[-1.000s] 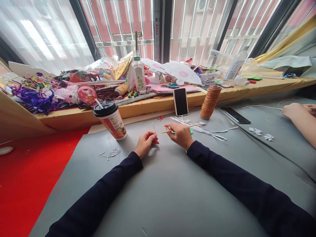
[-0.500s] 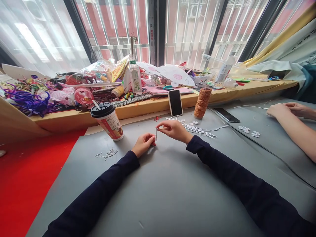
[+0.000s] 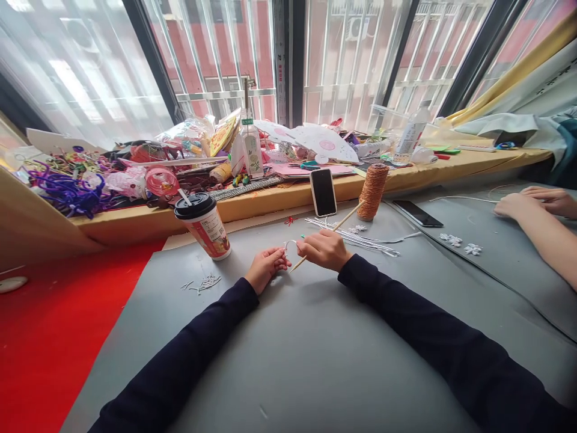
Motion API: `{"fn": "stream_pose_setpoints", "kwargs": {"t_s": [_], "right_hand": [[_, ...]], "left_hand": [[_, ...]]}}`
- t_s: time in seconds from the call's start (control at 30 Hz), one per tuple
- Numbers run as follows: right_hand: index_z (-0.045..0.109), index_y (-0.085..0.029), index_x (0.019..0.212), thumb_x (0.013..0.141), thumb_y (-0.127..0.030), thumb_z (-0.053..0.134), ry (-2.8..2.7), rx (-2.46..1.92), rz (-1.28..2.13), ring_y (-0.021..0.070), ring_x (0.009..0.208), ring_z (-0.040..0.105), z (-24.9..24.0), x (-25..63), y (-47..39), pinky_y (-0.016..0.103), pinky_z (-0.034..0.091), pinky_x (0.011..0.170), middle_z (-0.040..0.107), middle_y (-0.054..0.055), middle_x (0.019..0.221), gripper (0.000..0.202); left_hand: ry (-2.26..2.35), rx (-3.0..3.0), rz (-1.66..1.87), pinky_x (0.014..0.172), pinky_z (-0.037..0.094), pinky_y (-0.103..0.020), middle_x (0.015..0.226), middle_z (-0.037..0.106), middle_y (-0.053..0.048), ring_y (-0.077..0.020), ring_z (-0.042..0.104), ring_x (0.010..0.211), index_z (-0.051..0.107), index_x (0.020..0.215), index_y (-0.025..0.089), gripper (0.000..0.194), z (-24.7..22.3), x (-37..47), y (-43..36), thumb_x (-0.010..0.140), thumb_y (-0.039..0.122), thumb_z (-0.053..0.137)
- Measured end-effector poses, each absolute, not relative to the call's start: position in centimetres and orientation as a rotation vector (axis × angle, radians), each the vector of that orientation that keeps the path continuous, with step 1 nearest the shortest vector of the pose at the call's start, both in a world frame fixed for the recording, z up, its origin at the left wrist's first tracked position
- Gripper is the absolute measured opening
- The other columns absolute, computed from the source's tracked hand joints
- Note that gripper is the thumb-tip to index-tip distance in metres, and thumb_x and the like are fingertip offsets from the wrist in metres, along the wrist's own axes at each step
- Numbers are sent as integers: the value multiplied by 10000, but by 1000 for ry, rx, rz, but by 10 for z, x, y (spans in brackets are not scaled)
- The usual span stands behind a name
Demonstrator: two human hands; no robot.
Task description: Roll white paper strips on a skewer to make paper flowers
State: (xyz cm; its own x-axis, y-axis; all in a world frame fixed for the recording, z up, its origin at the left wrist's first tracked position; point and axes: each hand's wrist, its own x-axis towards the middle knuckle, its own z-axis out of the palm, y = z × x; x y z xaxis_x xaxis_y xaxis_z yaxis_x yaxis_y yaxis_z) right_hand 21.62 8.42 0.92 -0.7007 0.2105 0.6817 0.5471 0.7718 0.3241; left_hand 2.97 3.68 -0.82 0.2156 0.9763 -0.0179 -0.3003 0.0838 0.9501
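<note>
A short white cord (image 3: 291,242) arches between my two hands over the grey table (image 3: 288,349). My left hand (image 3: 269,267) pinches one end of it between thumb and fingers. My right hand (image 3: 325,250) is closed around a thin wooden stick (image 3: 347,216), whose pointed tip slants down toward the tabletop beside my left fingers; the cord's other end meets these fingers too. Behind the right hand lie several white cords (image 3: 374,243) and small white knotted flowers (image 3: 358,228). Short cord clippings (image 3: 201,282) are scattered left of my left hand.
A lidded paper cup (image 3: 205,227) with a straw stands at left. A phone (image 3: 323,192) leans upright near a spool of brown twine (image 3: 374,192). Another phone (image 3: 417,213) and white flowers (image 3: 460,243) lie near another person's hands (image 3: 532,201). Craft clutter fills the windowsill (image 3: 279,191).
The stick has swung in my right hand, its tip now pointing down toward the left. The white cord, upright before, now bends in an arc between the hands. The view has shifted slightly.
</note>
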Motion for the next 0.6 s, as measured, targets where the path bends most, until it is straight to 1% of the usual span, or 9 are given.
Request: {"fn": "stream_pose_setpoints", "kwargs": {"t_s": [0.13,0.27,0.37,0.47,0.53,0.6], "right_hand": [[548,-231,759,881,-266,341,-2301,-601,-664,89,548,414,9,215,80,290,204,531,556,-18,601,243],[566,-221,776,864,-277,365,-2214,-654,-579,84,559,445,12,213,79,272,238,556,568,-14,611,226],[587,-206,786,825,-282,417,-2142,-757,-467,88,577,475,17,211,80,248,273,585,593,-9,646,190],[600,-203,771,768,-287,479,-2199,-856,-263,89,566,486,22,208,78,224,282,565,587,-21,624,147],[605,-210,765,727,-279,515,-2261,-908,-137,89,556,489,25,205,74,214,272,538,571,-33,600,119],[607,-222,774,702,-265,536,-2292,-951,-60,92,569,501,27,202,70,210,265,528,573,-40,606,109]], "left_hand": [[786,921,1166,613,457,-219,660,522,-13,-88,552,616,566,735,117,223,-9,37,32,678,322,631],[848,964,1168,621,466,-234,696,545,-36,-107,567,640,583,783,112,252,-8,38,31,689,344,614],[929,1077,1249,627,468,-248,828,581,-78,-136,589,716,590,911,111,332,-7,35,35,727,385,555],[1073,1270,1376,656,473,-266,942,593,-88,-147,583,781,575,1034,148,395,-5,29,39,735,403,530],[1133,1420,1381,686,472,-280,947,613,-81,-151,579,792,599,1016,163,383,-6,26,40,716,396,553],[1146,1527,1329,719,468,-295,898,642,-74,-157,586,779,634,948,157,344,-8,25,40,694,383,581]]}}
